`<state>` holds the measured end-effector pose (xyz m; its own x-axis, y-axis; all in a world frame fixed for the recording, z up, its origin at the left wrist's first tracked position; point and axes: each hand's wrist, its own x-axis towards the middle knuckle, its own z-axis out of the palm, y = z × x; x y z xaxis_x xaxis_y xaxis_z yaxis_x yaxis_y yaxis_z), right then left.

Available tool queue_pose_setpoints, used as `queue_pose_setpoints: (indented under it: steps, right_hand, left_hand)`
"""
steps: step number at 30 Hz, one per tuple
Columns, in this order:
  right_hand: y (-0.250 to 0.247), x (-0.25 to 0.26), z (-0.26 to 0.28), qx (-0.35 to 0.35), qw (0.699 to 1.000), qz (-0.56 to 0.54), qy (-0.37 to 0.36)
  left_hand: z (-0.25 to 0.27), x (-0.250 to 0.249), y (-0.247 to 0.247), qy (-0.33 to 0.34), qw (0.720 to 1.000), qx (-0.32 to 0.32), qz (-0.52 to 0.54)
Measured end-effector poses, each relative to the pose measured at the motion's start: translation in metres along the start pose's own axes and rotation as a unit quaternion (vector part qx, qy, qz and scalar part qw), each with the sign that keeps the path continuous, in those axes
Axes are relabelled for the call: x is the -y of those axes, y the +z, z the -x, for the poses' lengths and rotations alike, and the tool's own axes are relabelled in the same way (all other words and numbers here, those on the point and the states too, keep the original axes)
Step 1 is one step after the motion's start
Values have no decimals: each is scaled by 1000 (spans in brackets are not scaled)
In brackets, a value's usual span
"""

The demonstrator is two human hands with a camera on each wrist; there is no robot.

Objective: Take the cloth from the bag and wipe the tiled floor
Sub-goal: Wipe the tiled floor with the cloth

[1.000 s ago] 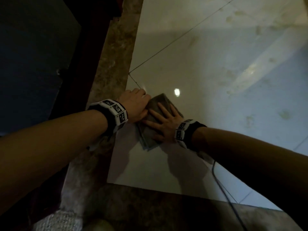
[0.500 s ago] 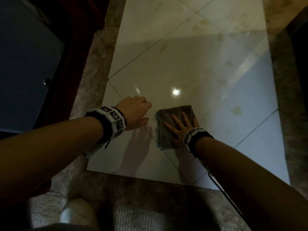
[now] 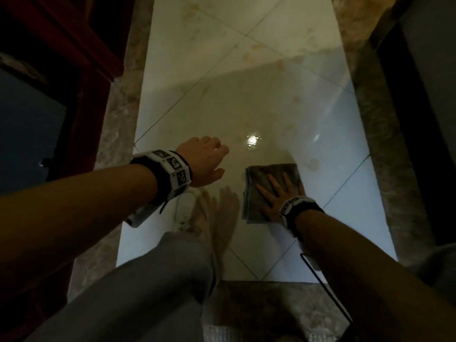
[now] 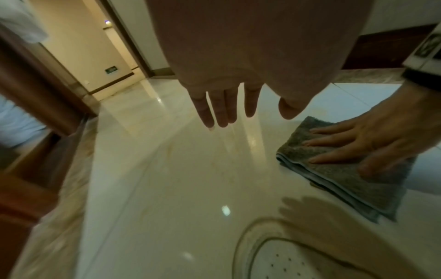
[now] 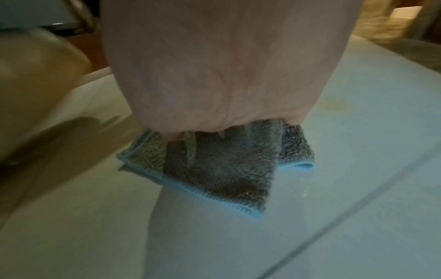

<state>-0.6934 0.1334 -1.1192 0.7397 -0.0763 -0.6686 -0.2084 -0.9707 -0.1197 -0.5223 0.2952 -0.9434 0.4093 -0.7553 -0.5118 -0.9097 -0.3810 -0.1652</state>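
While pressed flat on the folded cloth (image 3: 267,178), right hand (image 3: 278,195) lies palm down with fingers (image 4: 334,140) straight and spread, nothing curled round the fabric. Seen from the right wrist, only the heel of the palm and the grey pile under it, with a pale blue stitched hem (image 5: 210,196) along the near edge. Left hand (image 3: 204,164) held out above the floor, palm down, fingers loosely straight and close together, thumb apart, holding nothing; clear of the cloth, just to its left. Faint shadow of that hand thrown on the tile below it.

Cloth lying flat on the glossy pale tiled floor (image 3: 222,99), folded into a thick rectangle, several layers showing at its left edge. Thin grout lines crossing the tiles on the diagonal, one running under the cloth. Yellowish blotches (image 3: 313,164) scattered over the tiles, one just beyond the far right corner of the cloth. Bright lamp reflection (image 3: 252,140) on the tile beyond the hands. Banded markers on both wrists (image 3: 172,171). Grey trouser leg (image 3: 153,287) and pale shoe (image 3: 190,213) near the left arm. Brown mottled stone border (image 3: 118,114) along both sides and the near end, dark red wood frame (image 3: 81,45) at far left. Thin black cable (image 3: 328,292) trailing under the right forearm.
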Motion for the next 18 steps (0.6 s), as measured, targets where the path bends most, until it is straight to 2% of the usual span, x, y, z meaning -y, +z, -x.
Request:
queue_pose_setpoints:
  steps: [9,11,14,18]
  right_hand:
    - [7,-77,8,-52,989,-105,85]
    - [3,-87,11,-69,984,-123,109]
    - [-2,-101,14,-86,984,-93,126]
    - [-12,-107,7,-116,975,-102,158]
  left_hand:
    - [-87,-49,-6,121,992,-20,-13]
    - [-101,-52,-3,131,991,-26,-15]
    - [-120,-53,5,137,990,-32,-8]
    - [-134,-47,18,120,992,-33,15]
